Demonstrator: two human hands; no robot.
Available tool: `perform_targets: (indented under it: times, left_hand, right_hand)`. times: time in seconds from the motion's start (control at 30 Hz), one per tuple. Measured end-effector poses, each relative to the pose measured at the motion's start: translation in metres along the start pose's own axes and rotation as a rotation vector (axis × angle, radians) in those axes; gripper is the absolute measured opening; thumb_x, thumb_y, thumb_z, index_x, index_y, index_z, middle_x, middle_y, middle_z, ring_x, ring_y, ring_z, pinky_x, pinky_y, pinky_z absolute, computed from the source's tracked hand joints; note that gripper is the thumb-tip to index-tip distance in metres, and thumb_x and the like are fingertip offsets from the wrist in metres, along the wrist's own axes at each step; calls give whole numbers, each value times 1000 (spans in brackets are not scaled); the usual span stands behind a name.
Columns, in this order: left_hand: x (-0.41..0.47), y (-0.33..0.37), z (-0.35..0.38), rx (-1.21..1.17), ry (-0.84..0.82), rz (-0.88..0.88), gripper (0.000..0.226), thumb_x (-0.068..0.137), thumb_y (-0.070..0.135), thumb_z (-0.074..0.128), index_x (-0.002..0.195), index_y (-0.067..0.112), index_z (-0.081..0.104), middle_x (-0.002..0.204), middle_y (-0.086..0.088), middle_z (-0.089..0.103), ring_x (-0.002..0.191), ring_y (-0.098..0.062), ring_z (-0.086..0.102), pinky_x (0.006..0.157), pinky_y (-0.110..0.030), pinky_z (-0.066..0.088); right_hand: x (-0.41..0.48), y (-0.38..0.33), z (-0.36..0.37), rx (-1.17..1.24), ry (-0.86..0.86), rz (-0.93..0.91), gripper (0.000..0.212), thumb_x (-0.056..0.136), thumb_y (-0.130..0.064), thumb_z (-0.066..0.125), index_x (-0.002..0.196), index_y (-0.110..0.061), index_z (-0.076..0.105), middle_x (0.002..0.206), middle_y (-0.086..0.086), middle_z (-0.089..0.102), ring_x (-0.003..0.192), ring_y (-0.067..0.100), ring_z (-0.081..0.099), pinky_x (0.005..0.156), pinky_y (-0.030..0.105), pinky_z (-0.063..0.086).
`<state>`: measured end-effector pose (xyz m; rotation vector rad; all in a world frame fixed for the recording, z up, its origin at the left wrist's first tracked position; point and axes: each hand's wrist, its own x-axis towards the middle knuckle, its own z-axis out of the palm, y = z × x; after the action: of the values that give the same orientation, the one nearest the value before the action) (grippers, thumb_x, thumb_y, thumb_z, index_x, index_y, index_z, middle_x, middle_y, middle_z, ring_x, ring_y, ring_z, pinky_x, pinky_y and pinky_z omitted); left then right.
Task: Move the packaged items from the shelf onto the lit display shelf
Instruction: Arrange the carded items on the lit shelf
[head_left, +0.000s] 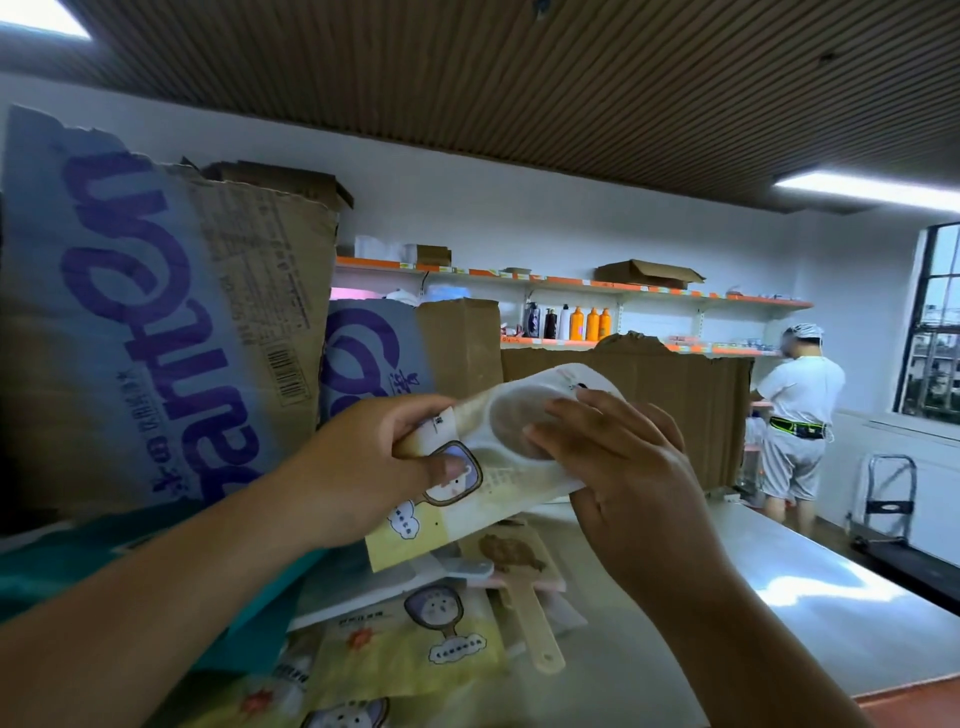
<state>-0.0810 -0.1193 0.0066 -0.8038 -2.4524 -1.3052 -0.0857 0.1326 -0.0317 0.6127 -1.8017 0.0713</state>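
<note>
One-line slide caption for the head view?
Left hand grips a cream packaged item, right hand rests on it, above more packages on a steel counter.

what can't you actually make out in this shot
All in the head view:
- Held packet: its print is blurred, and the left hand and right hand cover parts of its front.
- Packets on the surface: cut off by the bottom edge and the left forearm.
- Pink glow: its source is hidden behind the cardboard boxes.
- Bottles on the far shelf: labels too small to read.
</note>
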Motion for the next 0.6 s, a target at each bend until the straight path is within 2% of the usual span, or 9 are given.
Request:
perform_targets:
  times: [0.13,0.2,0.3,0.43,0.47,0.53,0.6]
  left_hand:
    - [-4,-1,3,202,112,134,32,95,28,69,122,43,63,103,28,72,91,4,68,78,-23,55]
    - [-3,-5,3,303,168,173,40,94,38,68,132,43,58,109,26,70,91,4,66,76,-21,52]
    - [-3,-9,3,418,219,255,53,93,50,62,143,44,47,118,24,66,97,3,63,85,-23,51]
    - [-7,-7,4,491,223,413,61,92,72,44,149,55,33,134,42,42,127,16,39,103,-7,30]
    - [-8,-3,2,482,204,470,61,93,75,37,149,52,37,139,40,41,133,14,36,107,-11,30]
    - [-12,3,-2,426,128,610,71,96,75,27,146,32,52,144,20,53,136,-1,46,108,-27,39]
    - [-15,7,-8,454,101,679,78,94,76,32,141,21,60,140,8,60,133,-6,52,105,-36,44]
  right_hand:
    - [-1,1,2,12,-21,30,46,78,-5,78,119,-25,73,130,-7,66,127,21,57,100,47,46]
    - [0,2,1,7,-24,31,47,79,-6,75,122,-24,71,135,-6,62,132,24,53,100,45,44]
    - [1,4,0,5,13,34,43,86,-14,55,125,-25,70,137,-7,61,135,24,51,100,43,43]
    - [-2,8,-3,1,45,91,48,82,-5,57,124,-23,70,132,-7,66,128,20,58,100,46,46]
    - [-3,8,-6,13,42,116,47,82,-5,58,123,-22,70,131,-7,66,127,19,59,101,46,46]
    - [-3,10,-10,67,36,177,41,88,-12,52,123,-23,70,130,-7,66,127,15,58,103,42,44]
    - [-3,11,-14,128,25,232,39,94,-23,44,124,-25,69,129,-9,66,125,10,57,105,37,41]
